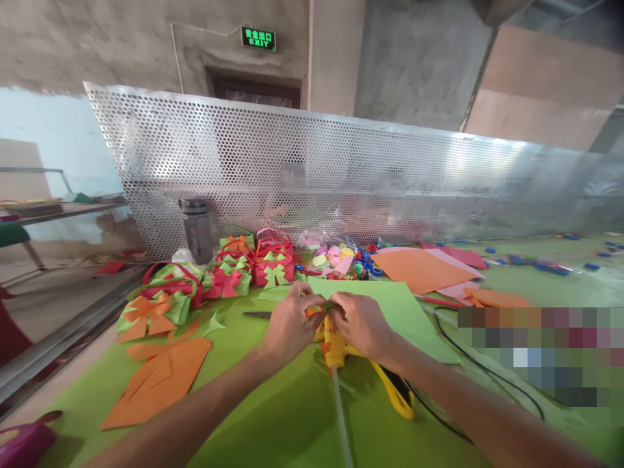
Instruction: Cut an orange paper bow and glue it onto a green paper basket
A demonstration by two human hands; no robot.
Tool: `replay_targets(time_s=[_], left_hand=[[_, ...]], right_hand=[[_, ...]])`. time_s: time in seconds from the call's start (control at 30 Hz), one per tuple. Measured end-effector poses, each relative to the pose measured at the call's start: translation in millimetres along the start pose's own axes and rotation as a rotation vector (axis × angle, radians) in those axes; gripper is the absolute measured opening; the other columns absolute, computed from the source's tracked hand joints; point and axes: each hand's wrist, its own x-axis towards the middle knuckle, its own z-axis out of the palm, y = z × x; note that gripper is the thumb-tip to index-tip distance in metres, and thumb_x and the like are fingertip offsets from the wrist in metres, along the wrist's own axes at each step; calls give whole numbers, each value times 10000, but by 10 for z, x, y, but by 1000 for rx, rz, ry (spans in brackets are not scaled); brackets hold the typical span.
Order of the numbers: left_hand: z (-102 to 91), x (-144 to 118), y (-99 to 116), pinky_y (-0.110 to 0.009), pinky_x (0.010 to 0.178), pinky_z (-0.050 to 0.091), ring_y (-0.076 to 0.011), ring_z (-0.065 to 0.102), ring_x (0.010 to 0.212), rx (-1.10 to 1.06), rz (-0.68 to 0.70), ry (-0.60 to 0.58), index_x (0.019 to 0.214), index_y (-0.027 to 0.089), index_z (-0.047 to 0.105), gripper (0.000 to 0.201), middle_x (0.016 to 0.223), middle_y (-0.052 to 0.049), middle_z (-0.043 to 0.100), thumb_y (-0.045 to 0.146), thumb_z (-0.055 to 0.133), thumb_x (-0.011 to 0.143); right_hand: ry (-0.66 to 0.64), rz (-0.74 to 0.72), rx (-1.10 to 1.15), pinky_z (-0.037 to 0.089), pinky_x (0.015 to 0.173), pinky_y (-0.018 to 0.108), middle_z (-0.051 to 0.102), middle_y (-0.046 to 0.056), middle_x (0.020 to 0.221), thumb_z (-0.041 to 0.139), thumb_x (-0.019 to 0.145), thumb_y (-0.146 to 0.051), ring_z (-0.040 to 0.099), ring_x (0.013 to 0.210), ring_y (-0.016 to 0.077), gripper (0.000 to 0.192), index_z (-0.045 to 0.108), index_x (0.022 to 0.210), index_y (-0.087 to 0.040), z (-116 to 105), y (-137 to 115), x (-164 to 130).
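Observation:
My left hand [296, 317] and my right hand [361, 322] meet over the middle of the green table, fingertips pinched together. A small dark-green piece [331, 305] shows between the fingertips; its shape is mostly covered. Right below them lies a yellow hot glue gun [334, 344], with a long translucent glue stick [341, 416] running out of its back toward me. Its yellow-and-black handle [397, 390] extends under my right wrist. Scissors [257, 314] poke out beside my left hand, partly hidden. Some orange paper peeks out around the glue gun.
Orange cut paper [163, 374] lies at left, near finished paper bags with bows [227, 276]. A grey bottle [196, 231] stands behind them by a perforated metal panel [253, 162]. Light-green sheets [390, 305] and orange sheets [419, 270] lie right. A black cable [492, 364] crosses the table.

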Motion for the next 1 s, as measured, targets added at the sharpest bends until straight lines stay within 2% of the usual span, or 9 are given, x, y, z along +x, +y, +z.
replay_targets(time_s=[0.17, 0.3, 0.43, 0.53, 0.67, 0.8, 0.9, 1.0], left_hand=[[15, -21, 14, -294, 788, 485, -186, 610, 869, -18, 57, -21, 876, 206, 705, 221, 981, -53, 585, 61, 572, 775], [26, -22, 12, -262, 744, 475, -172, 609, 836, -48, 90, -36, 846, 206, 698, 225, 917, -42, 590, 64, 532, 792], [37, -16, 13, -248, 695, 450, -158, 591, 761, -75, 106, -43, 809, 186, 693, 245, 863, -40, 592, 33, 506, 770], [40, -13, 11, -245, 678, 433, -154, 583, 737, -95, 115, -43, 829, 186, 700, 277, 865, -42, 607, 15, 497, 751], [49, -10, -7, -235, 647, 409, -147, 569, 697, -118, 113, -34, 795, 169, 691, 245, 791, -35, 624, 14, 510, 738], [57, -14, -16, -219, 578, 374, -125, 532, 598, -140, 87, -22, 678, 148, 644, 207, 649, -11, 600, 14, 497, 736], [46, -7, 6, -209, 558, 374, -118, 540, 587, -163, 75, -35, 674, 148, 638, 223, 641, -4, 617, 10, 474, 735], [22, 32, 38, -209, 549, 382, -114, 539, 582, -178, 65, -47, 673, 149, 639, 226, 650, 1, 634, 25, 468, 752]], right_hand=[[-68, -42, 196, 285, 523, 224, 648, -11, 645, 523, 842, -144, 545, 565, 126, 119, 604, 767, -188, -101, 22, 0], [-35, -56, 291, 289, 526, 225, 595, -12, 611, 496, 884, -251, 496, 555, 127, 188, 589, 732, -193, -106, 38, -5], [31, -45, 346, 253, 519, 235, 426, -43, 528, 430, 892, -250, 384, 512, 111, 287, 456, 609, -206, -56, 41, -2], [85, -40, 378, 217, 510, 248, 302, -63, 517, 406, 881, -251, 294, 496, 104, 301, 343, 589, -215, -26, 57, 8], [189, -5, 413, 189, 493, 260, 240, -70, 513, 414, 856, -268, 238, 480, 98, 310, 267, 587, -223, 4, 98, 33], [296, 25, 465, 204, 477, 249, 242, -67, 504, 420, 851, -310, 260, 466, 90, 339, 266, 561, -224, -42, 165, 77], [421, 74, 508, 219, 472, 242, 258, -66, 505, 434, 857, -350, 283, 477, 92, 347, 316, 558, -221, -207, 263, 115], [605, 160, 547, 221, 467, 240, 268, -67, 528, 447, 866, -362, 276, 497, 97, 316, 400, 591, -213, -448, 391, 141]])
